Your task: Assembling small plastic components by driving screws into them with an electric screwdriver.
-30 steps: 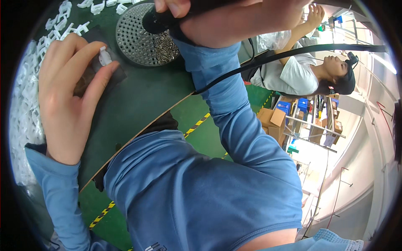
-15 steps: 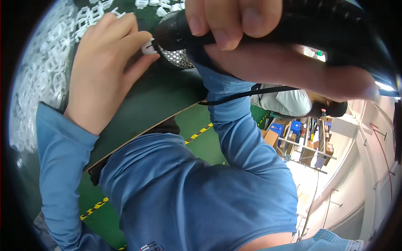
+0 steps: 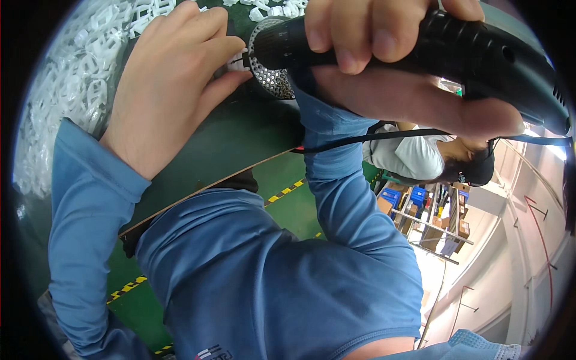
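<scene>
Between its thumb and forefinger, my left hand pinches a small white plastic part, mostly hidden by the fingers. My right hand is wrapped round a black electric screwdriver, which lies almost level across the view. The screwdriver's narrow front end points left and meets the white part or stops just short of it; I cannot tell which. Below that end sits a round perforated metal dish with small dark pieces in it, probably screws.
Heaped white plastic parts cover the table's left side, some seemingly under clear film. More white parts lie at the far edge. A black cord crosses my right sleeve. Another person and a shelf with boxes are at the right.
Both hands, the white part and the screwdriver sit slightly farther right in the picture, and the whole view has shifted a little. Both grips stay the same. More of the screwdriver's body now shows.
</scene>
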`<state>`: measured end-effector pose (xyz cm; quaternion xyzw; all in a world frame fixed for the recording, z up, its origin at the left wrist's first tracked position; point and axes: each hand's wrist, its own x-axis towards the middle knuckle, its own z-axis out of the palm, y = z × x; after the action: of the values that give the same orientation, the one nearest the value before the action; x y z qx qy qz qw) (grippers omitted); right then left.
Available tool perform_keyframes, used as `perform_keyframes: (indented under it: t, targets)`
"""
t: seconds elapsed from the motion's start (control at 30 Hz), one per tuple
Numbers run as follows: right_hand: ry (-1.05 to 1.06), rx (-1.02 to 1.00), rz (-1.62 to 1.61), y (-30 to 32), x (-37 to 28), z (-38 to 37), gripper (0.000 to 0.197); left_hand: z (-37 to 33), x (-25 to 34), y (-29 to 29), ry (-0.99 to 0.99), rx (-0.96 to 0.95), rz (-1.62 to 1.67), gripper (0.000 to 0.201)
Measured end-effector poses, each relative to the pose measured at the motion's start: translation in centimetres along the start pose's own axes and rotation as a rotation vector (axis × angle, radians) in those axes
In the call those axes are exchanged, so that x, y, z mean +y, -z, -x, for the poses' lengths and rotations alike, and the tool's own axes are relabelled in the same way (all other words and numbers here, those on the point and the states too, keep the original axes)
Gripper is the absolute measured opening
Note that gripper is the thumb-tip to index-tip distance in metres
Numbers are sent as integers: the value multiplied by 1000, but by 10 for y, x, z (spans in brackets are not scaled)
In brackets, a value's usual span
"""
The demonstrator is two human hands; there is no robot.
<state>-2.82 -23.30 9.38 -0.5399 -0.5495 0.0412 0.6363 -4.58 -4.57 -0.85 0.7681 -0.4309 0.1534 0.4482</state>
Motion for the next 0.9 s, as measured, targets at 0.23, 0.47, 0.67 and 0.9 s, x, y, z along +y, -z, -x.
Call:
perform_keyframes:
  t: [0.23,0.47,0.67,0.9]
  targets:
    - [178,176,-129,-10,18,6,86,3,-2,1,-9,-7,-10,28]
    - [116,90,-102,-5,12,4,81,1,-3,0,6,-1,19,26]
    - [76,236,-94,-10,10,7,79,2,-3,4,18,-12,29,22]
    - [-10,413,-65,-15,15,25,77,4,-8,-1,-22,7,44,21]
